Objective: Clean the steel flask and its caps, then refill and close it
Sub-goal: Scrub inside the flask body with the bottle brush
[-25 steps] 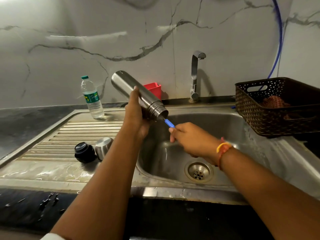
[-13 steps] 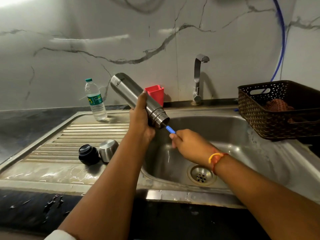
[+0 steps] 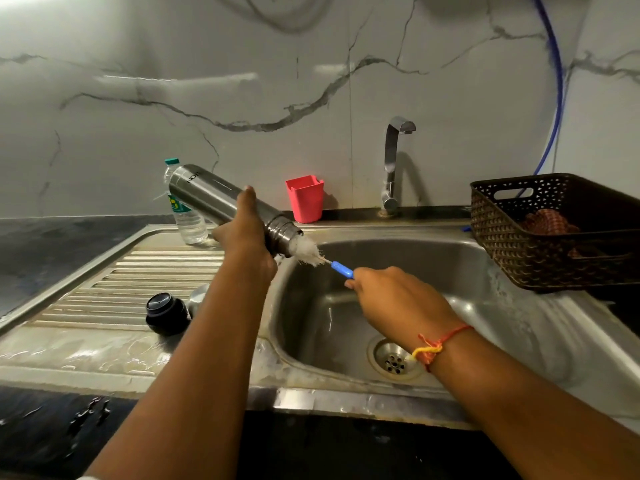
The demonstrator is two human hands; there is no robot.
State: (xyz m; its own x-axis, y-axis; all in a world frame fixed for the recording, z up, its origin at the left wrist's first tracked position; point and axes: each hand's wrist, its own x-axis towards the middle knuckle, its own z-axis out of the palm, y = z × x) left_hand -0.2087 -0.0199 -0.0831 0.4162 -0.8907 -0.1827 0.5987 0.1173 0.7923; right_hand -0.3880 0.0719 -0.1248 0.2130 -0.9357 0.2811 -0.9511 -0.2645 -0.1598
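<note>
Currently left hand (image 3: 247, 237) grips tilted cylindrical steel flask (image 3: 214, 199); right hand (image 3: 391, 292) clasps blue-handled white-bristle brush (image 3: 341, 269); wet steel may slip; exposed bristles (image 3: 308, 252) may flick spray.

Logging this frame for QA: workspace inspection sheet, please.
Surface: steel sink and drainboard, wet.
Job's things: flask tilted mouth-down over the sink, brush bristles at its mouth; black cap and steel cap on the drainboard.
Clutter: water bottle, red cup, basket with a reddish item.
Hands: left hand grips flask; right hand grips brush.
Cables: blue hose down the wall.
Surroundings: marble wall; tap, no water running.
</note>
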